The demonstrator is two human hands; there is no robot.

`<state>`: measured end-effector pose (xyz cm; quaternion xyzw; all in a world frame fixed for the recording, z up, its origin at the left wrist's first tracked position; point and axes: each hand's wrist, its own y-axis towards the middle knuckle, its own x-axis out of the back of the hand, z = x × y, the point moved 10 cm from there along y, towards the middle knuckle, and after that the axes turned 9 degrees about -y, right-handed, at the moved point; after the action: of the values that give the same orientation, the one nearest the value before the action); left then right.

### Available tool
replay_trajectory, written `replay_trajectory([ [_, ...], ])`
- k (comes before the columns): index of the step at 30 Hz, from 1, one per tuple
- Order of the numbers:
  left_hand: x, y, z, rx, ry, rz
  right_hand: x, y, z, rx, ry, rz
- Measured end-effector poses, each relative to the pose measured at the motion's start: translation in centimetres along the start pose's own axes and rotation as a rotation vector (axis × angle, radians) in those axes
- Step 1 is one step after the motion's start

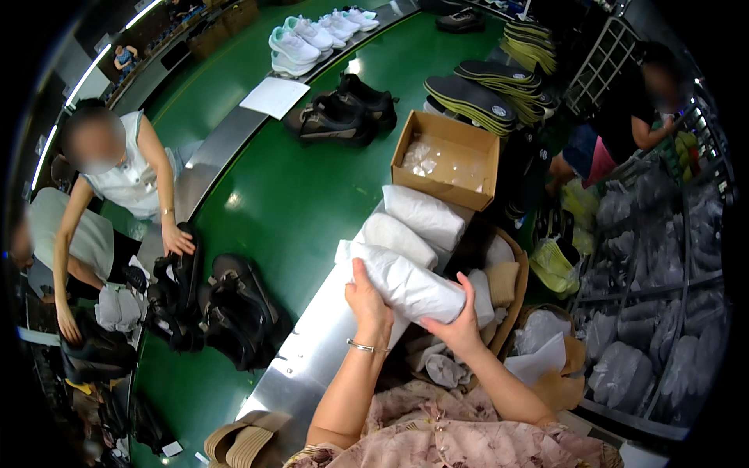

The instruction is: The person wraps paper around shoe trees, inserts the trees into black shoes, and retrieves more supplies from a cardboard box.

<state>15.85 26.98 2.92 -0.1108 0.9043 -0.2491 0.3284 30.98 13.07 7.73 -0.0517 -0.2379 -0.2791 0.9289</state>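
Note:
Between my hands is a plump white paper roll (406, 282), held at a slant above the metal edge of the green table. My left hand (368, 300) grips its near left side, with the thumb up along the paper. At the roll's right end my right hand (462, 321) is closed round it, the thumb on the far side. Just beyond lie two similar wrapped rolls, a white one (424, 216) and a greyer one (399, 240), side by side on the metal edge. What is inside the wrapping is hidden.
An open cardboard box (445, 185) holds small clear packets. Dark shoes (243, 312) stand on the green table (312, 203), and stacked insoles (472, 105) lie farther back. A co-worker (129, 168) handles shoes at left. Right of me are a carton (515, 269) and a rack of bagged items (624, 366).

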Motion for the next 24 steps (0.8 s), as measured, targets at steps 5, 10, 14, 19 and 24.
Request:
replay_trajectory([
  [5,-8.0,5.0,2.5,0.189,0.429,0.344,5.2,9.2,-1.1,0.155,-0.072,-0.165],
  [10,-8.8,10.9,1.2,-0.600,1.261,0.287,3.3,16.1,-8.9,0.114,-0.163,-0.070],
  [14,-3.1,14.4,7.4,-0.413,1.297,0.218,-0.8,16.6,-11.9,0.100,-0.199,-0.113],
  [19,-4.3,10.4,7.5,-0.126,1.329,0.081,0.0,16.9,-13.7,0.055,-0.222,-0.111],
  [24,0.6,-0.1,-17.9,-1.199,1.055,-0.050,2.1,15.5,-3.0,0.238,-0.418,-0.167],
])
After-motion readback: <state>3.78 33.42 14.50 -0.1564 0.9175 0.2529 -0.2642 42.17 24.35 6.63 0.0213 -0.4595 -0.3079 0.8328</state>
